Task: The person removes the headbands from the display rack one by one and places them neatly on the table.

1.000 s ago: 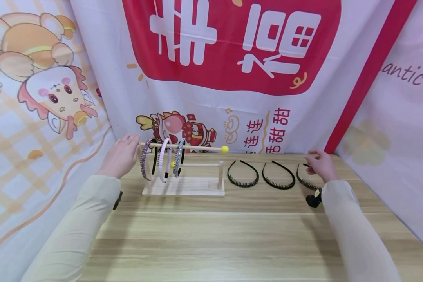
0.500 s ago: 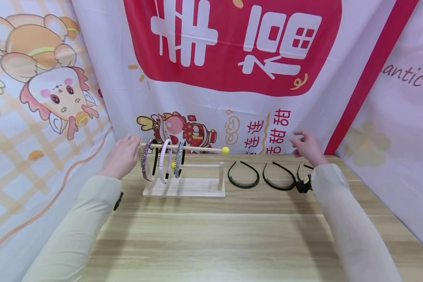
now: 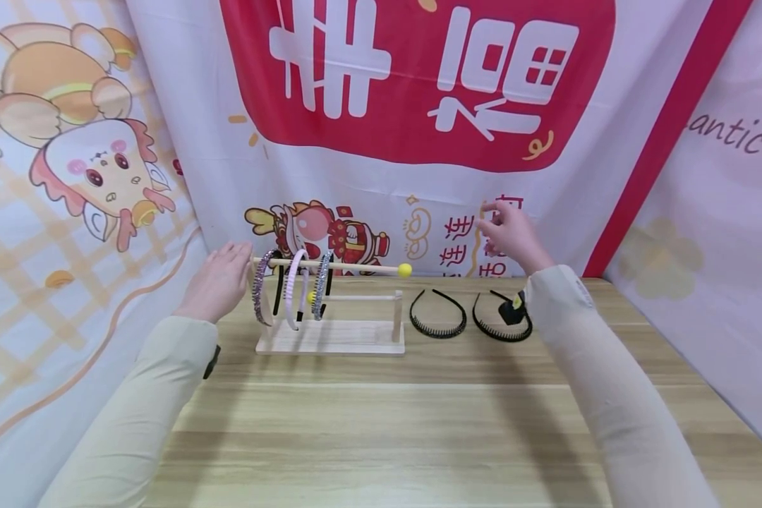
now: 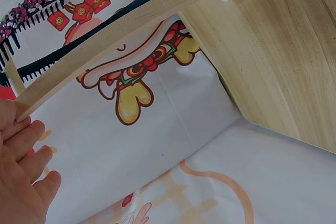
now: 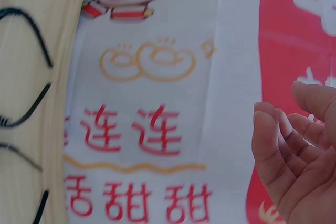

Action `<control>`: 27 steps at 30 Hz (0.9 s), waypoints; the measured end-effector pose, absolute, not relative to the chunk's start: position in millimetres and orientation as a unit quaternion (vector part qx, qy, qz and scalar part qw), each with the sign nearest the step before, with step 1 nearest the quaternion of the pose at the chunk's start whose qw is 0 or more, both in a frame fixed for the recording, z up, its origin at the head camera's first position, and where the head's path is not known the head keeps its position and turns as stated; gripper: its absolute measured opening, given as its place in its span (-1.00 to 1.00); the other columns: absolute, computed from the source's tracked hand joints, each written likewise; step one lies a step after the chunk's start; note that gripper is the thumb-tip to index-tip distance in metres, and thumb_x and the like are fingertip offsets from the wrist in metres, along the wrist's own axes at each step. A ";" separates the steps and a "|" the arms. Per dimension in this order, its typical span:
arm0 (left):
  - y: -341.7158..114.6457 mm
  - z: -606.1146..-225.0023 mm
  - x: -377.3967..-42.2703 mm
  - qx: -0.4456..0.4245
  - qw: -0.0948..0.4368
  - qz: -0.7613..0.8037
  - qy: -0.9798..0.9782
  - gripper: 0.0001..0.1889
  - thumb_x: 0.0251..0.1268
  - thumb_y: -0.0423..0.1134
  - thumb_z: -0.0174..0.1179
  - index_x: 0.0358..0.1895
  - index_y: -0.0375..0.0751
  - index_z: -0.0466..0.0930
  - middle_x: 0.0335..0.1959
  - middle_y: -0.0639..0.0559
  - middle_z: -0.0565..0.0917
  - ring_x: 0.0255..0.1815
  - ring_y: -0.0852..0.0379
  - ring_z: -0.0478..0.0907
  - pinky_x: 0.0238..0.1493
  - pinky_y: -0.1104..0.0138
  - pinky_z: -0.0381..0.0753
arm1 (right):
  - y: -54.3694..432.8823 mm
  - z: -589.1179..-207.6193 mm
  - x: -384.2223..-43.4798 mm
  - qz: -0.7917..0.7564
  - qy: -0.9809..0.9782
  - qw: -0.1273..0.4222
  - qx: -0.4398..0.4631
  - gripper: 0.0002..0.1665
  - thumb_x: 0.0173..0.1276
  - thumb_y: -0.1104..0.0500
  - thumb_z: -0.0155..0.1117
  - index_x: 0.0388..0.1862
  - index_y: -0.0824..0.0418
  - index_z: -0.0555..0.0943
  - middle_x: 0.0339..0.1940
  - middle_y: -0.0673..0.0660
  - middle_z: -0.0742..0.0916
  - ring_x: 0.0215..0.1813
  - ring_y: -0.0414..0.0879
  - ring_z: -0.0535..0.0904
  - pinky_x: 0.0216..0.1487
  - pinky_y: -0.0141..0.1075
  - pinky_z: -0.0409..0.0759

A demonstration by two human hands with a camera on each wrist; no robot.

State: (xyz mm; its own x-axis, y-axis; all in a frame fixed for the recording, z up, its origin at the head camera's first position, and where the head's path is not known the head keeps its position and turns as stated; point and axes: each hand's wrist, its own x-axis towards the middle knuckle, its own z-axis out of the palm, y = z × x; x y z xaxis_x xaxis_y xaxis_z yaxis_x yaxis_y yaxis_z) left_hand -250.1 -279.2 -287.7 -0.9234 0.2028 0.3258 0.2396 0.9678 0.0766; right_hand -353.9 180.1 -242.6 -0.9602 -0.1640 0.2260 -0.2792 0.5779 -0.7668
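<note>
My left hand [image 3: 217, 282] rests at the left end of a wooden headband rack [image 3: 355, 335]. Its fingers touch the top of the upright post [image 4: 121, 32] in the left wrist view; the thumb is hidden. From the rack's upper rod hang a purple glittery headband [image 3: 259, 296], a pink headband [image 3: 289, 300] and a silver glittery headband [image 3: 320, 288]. My right hand [image 3: 514, 235], holding nothing, hovers before the back cloth with fingers loosely bent. Below it lie two black toothed headbands, the left one [image 3: 438, 332] and the right one [image 3: 502, 336], partly covered by the wrist camera.
A yellow ball [image 3: 404, 269] caps the upper rod's right end. Beneath runs a lower rod [image 3: 362, 297]. The wood-grain table [image 3: 381, 437] meets a printed cloth [image 3: 419, 155] at the back, with more cloth on both sides.
My right hand has moved left and up from the rightmost black headband, whose place the right sleeve now covers. The left hand and the rack have stayed put.
</note>
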 end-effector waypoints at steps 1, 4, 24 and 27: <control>-279.2 -287.8 -250.0 -0.113 0.160 -0.058 -0.979 -0.51 0.46 -0.29 -0.27 0.33 -0.53 0.04 0.30 -0.45 0.15 0.34 -0.36 -0.03 0.35 -0.08 -0.15 | 174.8 -240.1 -352.9 0.442 -0.885 0.065 0.130 -0.44 0.36 0.04 0.14 0.27 0.21 0.31 -0.27 0.28 0.53 -0.41 0.11 0.59 -0.36 -0.17 0.66; -279.3 -287.9 -249.9 -0.111 0.157 -0.058 -0.979 -0.51 0.47 -0.28 -0.28 0.33 -0.53 0.03 0.31 -0.45 0.14 0.34 -0.36 -0.03 0.35 -0.08 -0.16 | 159.4 -233.9 -350.4 0.439 -0.884 0.069 0.147 -0.44 0.35 0.04 0.16 0.26 0.19 0.32 -0.29 0.27 0.54 -0.43 0.09 0.59 -0.39 -0.18 0.66; -280.2 -287.7 -249.7 -0.106 0.147 -0.059 -0.982 -0.50 0.48 -0.26 -0.30 0.35 -0.51 -0.01 0.33 -0.43 0.10 0.35 -0.35 -0.06 0.36 -0.07 -0.20 | 65.0 -218.4 -319.8 0.443 -0.861 0.036 0.249 -0.48 0.32 0.10 0.21 0.23 0.15 0.36 -0.21 0.15 0.55 -0.45 0.14 0.58 -0.42 -0.12 0.67; -279.6 -287.3 -249.4 -0.108 0.149 -0.058 -0.981 -0.50 0.48 -0.27 -0.29 0.35 -0.51 0.00 0.32 -0.44 0.12 0.35 -0.35 -0.05 0.36 -0.08 -0.18 | 54.4 -220.0 -318.1 0.441 -0.859 0.028 0.257 -0.48 0.32 0.10 0.20 0.23 0.14 0.36 -0.21 0.14 0.55 -0.47 0.10 0.58 -0.45 -0.15 0.66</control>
